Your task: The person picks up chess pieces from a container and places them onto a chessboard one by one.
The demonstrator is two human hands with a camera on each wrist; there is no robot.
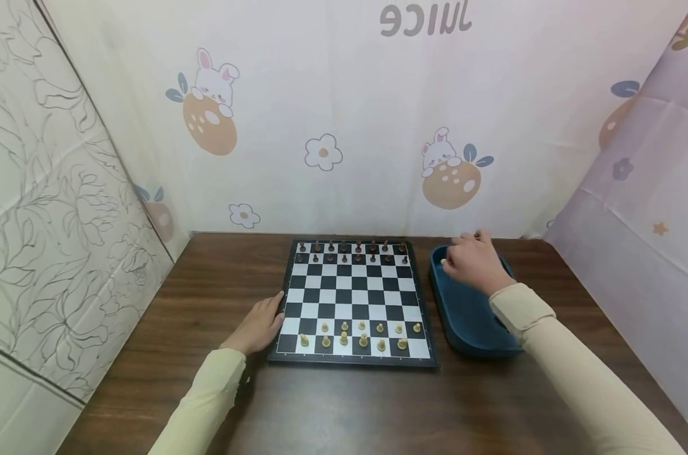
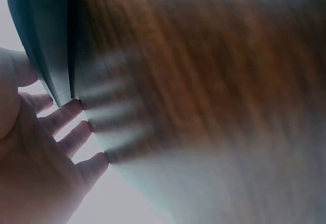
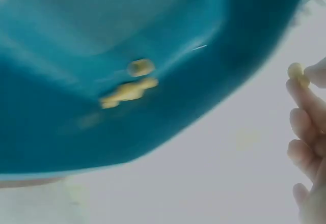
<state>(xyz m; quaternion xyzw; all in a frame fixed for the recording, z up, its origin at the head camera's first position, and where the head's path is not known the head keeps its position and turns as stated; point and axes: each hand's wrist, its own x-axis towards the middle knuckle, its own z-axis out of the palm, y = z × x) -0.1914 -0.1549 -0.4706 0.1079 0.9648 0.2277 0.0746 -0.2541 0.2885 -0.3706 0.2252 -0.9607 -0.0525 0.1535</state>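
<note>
My right hand (image 1: 476, 264) is raised over the far part of the blue tray (image 1: 463, 346). Between thumb and forefinger it pinches a small pale yellow chess piece (image 3: 295, 71), its lower part hidden by the fingers. Two more pale chess pieces (image 3: 127, 91) lie inside the tray. Against the left edge of the chessboard (image 1: 337, 295) rests my left hand (image 1: 257, 327), its fingers loosely extended and the thumb by the board's side. Dark red pieces (image 1: 344, 258) stand in two rows at the far end; pale yellow pieces (image 1: 344, 339) occupy two rows at the near end.
The board lies in the middle of a brown wooden table (image 1: 218, 272), with the tray just right of it. A printed curtain (image 1: 366, 95) hangs along the table's far edge. More patterned fabric runs down the left and right sides.
</note>
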